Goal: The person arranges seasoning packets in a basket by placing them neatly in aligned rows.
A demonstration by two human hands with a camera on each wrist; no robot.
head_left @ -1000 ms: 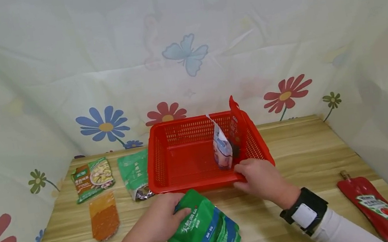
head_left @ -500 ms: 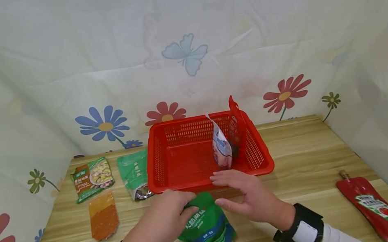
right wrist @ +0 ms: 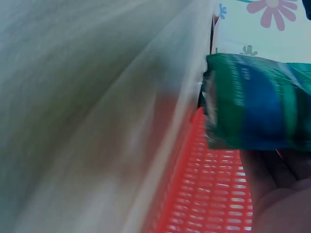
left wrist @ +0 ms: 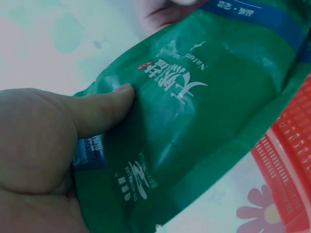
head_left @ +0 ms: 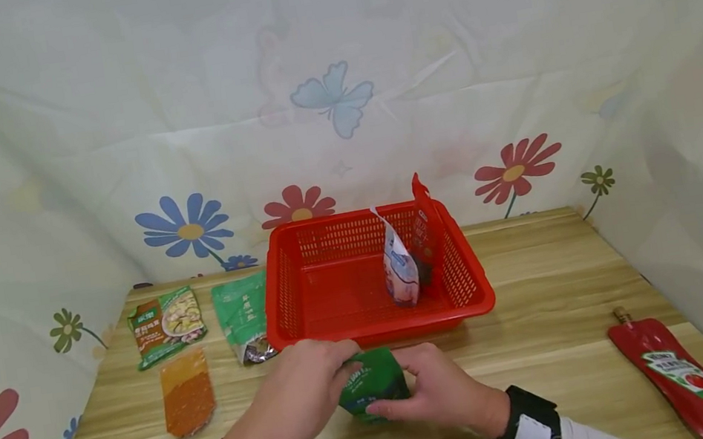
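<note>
The left hand grips the green pouch from its left side, thumb pressed on the printed face. The pouch is held between both hands, above the table, just in front of the red basket. The right hand curls round the pouch's right and lower edge.
</note>
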